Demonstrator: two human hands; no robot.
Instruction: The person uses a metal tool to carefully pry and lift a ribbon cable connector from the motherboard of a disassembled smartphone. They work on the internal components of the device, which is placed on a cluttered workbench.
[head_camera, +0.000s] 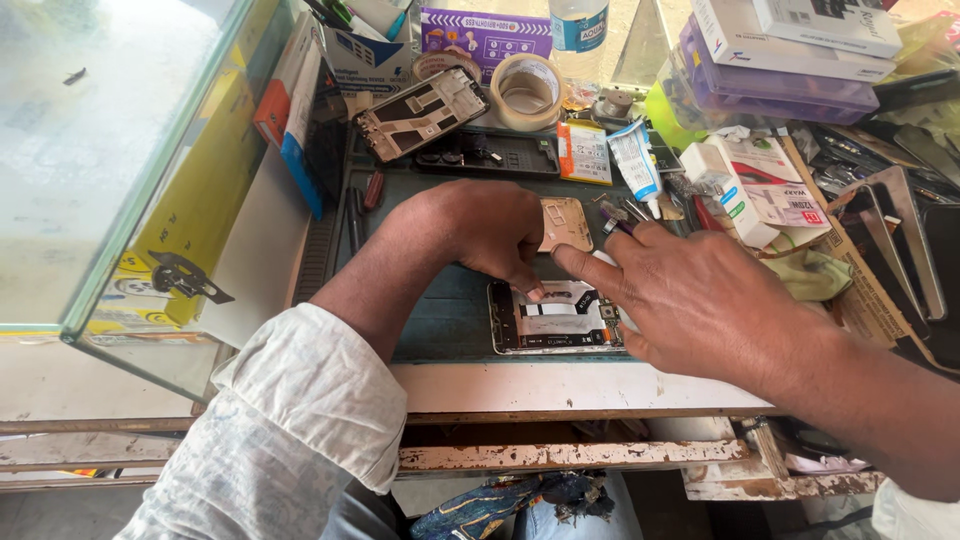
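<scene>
An opened phone (555, 320) lies on a dark green work mat (440, 320), its insides facing up. My left hand (480, 228) curls over its upper left corner, thumb and fingertips pressing down on it. My right hand (690, 295) rests on the phone's right end, index finger stretched toward the left thumb, with a thin tool (622, 222) poking out between its fingers. A tan plastic cover piece (565, 222) lies just behind the two hands.
A glass case (130, 170) stands at the left. Behind the mat lie a phone frame (420, 112), a black tray (490, 155), a tape roll (528, 90), a glue tube (635, 160) and small boxes (760, 190). Stacked boxes (790, 60) and metal strips (905, 240) crowd the right.
</scene>
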